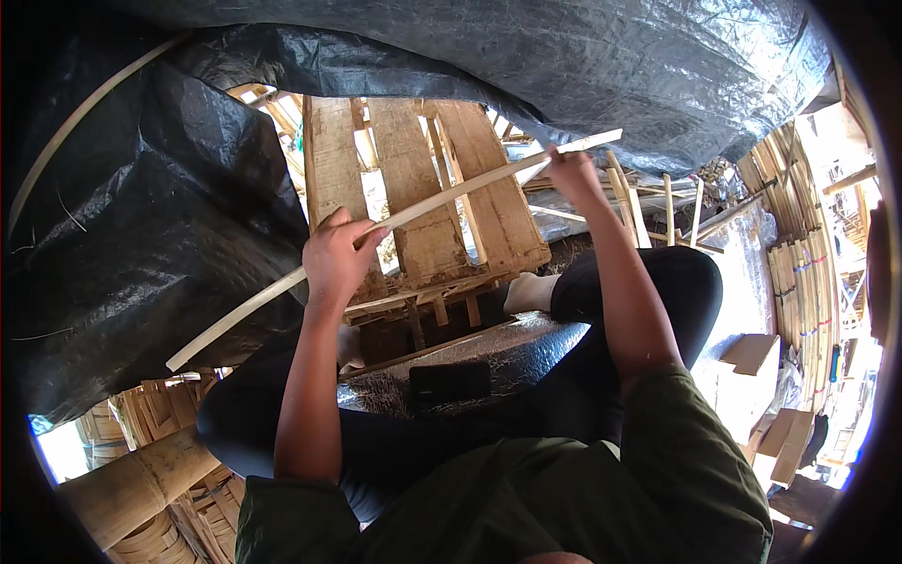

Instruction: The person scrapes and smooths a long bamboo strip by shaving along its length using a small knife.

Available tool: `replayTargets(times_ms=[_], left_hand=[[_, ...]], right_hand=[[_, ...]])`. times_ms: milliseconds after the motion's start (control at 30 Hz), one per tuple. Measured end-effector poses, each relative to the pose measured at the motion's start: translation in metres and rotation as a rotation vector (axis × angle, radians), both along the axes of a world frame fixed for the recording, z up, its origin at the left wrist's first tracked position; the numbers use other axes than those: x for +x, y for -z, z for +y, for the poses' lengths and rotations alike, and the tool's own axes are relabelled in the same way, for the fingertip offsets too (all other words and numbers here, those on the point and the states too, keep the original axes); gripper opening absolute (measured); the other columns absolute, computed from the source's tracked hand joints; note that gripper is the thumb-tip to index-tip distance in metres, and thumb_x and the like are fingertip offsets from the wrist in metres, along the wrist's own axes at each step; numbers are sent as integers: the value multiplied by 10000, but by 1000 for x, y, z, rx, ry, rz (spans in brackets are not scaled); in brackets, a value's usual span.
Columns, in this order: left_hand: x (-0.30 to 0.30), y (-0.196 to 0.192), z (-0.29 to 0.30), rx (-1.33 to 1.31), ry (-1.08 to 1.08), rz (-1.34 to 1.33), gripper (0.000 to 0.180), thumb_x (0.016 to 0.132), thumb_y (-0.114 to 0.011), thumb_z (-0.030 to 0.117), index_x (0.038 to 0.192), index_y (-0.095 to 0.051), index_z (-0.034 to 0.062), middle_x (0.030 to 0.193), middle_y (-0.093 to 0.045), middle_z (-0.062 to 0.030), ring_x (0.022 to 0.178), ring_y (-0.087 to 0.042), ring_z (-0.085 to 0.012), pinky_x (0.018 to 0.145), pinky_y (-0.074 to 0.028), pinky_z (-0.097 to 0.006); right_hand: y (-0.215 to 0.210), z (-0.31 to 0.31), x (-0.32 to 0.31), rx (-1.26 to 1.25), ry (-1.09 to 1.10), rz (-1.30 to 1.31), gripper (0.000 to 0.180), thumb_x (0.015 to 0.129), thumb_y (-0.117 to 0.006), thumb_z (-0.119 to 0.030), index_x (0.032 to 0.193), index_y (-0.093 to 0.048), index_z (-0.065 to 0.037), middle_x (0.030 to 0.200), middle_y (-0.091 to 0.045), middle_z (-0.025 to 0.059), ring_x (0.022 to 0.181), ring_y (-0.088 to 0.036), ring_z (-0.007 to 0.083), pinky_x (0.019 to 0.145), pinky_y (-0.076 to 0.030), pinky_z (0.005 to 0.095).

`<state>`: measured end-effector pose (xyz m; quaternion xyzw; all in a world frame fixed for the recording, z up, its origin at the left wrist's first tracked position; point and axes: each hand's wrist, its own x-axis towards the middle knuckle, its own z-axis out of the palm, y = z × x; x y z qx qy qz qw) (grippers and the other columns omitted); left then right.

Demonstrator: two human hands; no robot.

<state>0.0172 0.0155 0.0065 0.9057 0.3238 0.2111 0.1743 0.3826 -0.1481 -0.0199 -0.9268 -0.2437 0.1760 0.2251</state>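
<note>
A long, pale bamboo strip (442,197) runs slantwise in front of me, from low on the left to higher on the right. My left hand (338,254) is closed around it left of its middle, thumb lying along the strip. Near the strip's far right end, my right hand (573,177) is closed. A thin grey blade (542,136), blurred, juts up from that fist and looks like a knife; its handle is hidden by the fingers. Beneath the strip stands a low bench of rough wooden planks (409,193), between my legs.
Black plastic sheeting (169,216) hangs at left and across the back. A dark phone-like rectangle (451,381) lies in front of my lap. A thick bamboo pole (141,484) is at lower left. Bundled strips (803,291) and cardboard boxes (752,381) stand at right.
</note>
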Motion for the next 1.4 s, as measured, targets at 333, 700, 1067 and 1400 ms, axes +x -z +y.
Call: replayTargets(times_ms=[333,700,1067,1400], left_hand=[[4,0,-9,52,45,-61,216,826,-790,366,873,-791,155,709,-512,-58,660,-600,-263,590,-458,-397],[-13,3,-12,74,37,-83,253,838,-775,401,873,-794,151,711,-514,-60,663,-610,-260,592,-476,-391],[-16,-1,-20,88,4,-135,209,835,-782,364,875,-789,159,734,-548,-53,700,-626,-265,604,-484,-402],[-27,12,-14,111,-8,-241,82,822,-767,209,848,-764,132,832,-653,-35,805,-669,-281,689,-545,-415]], right_hand=[[29,-14,11,-49,-212,-156,487,1046,-463,-383,1068,-701,41,887,-706,282,871,-700,425,804,-536,482],[-20,-8,-79,89,8,170,627,1007,-496,-454,917,-668,142,880,-649,391,890,-662,539,840,-518,548],[-20,-17,-86,249,-45,95,460,1023,-453,-307,1034,-665,100,756,-687,269,637,-707,337,594,-538,447],[-71,-14,-95,315,-155,100,205,951,-542,-130,857,-655,12,715,-631,75,544,-590,145,507,-486,309]])
